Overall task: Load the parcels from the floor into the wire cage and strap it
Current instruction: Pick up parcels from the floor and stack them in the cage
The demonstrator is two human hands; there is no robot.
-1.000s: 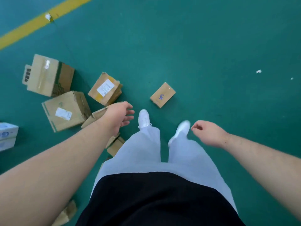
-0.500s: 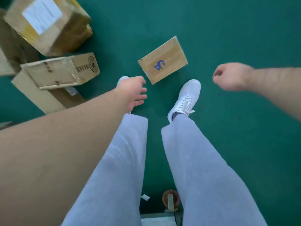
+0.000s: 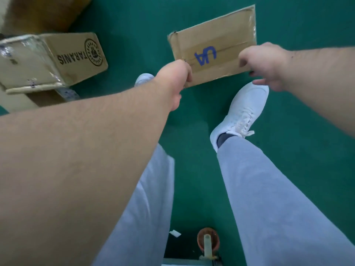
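Observation:
A flat brown cardboard parcel (image 3: 215, 43) with blue marker letters lies on the green floor just ahead of my feet. My left hand (image 3: 175, 73) grips its near left corner, fingers curled at the edge. My right hand (image 3: 265, 62) holds its near right edge, thumb on top and fingers curled below. The wire cage itself is out of view; only an orange caster wheel (image 3: 208, 239) shows at the bottom edge, between my legs.
A taped parcel printed TARANIS (image 3: 57, 58) lies at the left, on top of another box (image 3: 23, 100). A larger brown box (image 3: 44, 12) fills the top left corner. My white shoes (image 3: 244, 112) stand on the green floor (image 3: 307, 20).
I have bent lower and the view closed in on the marked parcel. Both hands moved forward from empty air onto its near edge and now grip it.

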